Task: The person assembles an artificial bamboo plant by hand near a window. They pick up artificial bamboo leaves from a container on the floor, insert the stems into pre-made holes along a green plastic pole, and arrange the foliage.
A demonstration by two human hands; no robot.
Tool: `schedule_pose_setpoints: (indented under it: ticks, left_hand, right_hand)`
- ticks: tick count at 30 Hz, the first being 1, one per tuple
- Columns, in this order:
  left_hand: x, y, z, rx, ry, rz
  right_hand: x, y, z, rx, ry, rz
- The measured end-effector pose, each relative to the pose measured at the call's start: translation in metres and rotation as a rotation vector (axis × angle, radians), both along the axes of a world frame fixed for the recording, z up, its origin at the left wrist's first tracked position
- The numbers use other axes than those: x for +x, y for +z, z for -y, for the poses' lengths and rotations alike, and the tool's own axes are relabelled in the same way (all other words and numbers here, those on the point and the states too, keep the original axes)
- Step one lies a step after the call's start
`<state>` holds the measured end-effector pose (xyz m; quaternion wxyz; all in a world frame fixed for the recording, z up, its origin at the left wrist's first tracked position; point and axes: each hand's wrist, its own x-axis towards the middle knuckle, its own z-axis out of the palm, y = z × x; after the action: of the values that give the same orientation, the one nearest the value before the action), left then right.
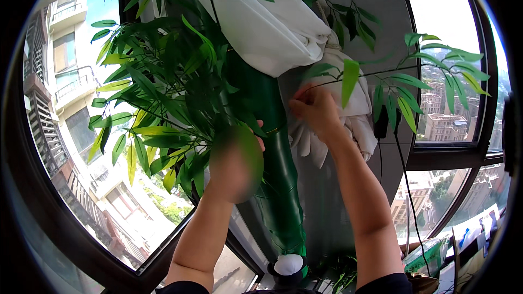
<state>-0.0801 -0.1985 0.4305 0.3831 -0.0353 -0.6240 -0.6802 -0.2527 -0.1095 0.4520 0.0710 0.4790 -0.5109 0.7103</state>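
My right hand (317,110) is raised in the middle. Its fingers are pinched together at the stem end of a leafy green branch (403,69), which reaches out to the right. My left hand (234,166) is up beside a thick green bamboo-like pole (283,179). A blur covers most of that hand, and only some fingertips show next to the pole, so its grip is hidden. Dense green leaves (163,92) spread leftward from just above the left hand. White cloth (267,27) drapes over the upper pole and is gathered to the right, behind my right hand.
Dark-framed windows stand on the left (163,245) and right (447,155). A grey wall panel (389,22) is behind the pole. Black cables (406,179) hang at the right. A black-and-white round thing (289,265) sits at the pole's foot. Papers and packages (436,253) are piled lower right.
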Motion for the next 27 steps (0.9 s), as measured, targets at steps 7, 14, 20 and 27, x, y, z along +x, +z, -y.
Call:
schedule_pose_setpoints:
  ticks: [7, 14, 20, 27]
  left_hand:
    - [-0.004, 0.0, 0.0, -0.002, -0.012, -0.019]
    - [-0.004, 0.0, 0.003, -0.004, -0.063, -0.048]
    - [-0.006, -0.001, 0.011, 0.071, -0.165, -0.048]
    - [-0.007, -0.001, 0.009, 0.006, -0.109, -0.071]
  right_hand:
    - [-0.001, 0.001, 0.003, -0.058, 0.018, -0.016]
    - [0.0, 0.009, -0.003, 0.108, -0.175, -0.202]
    - [0.011, 0.018, -0.007, 0.183, -0.091, -0.133]
    - [0.015, 0.015, -0.007, 0.174, -0.175, -0.253]
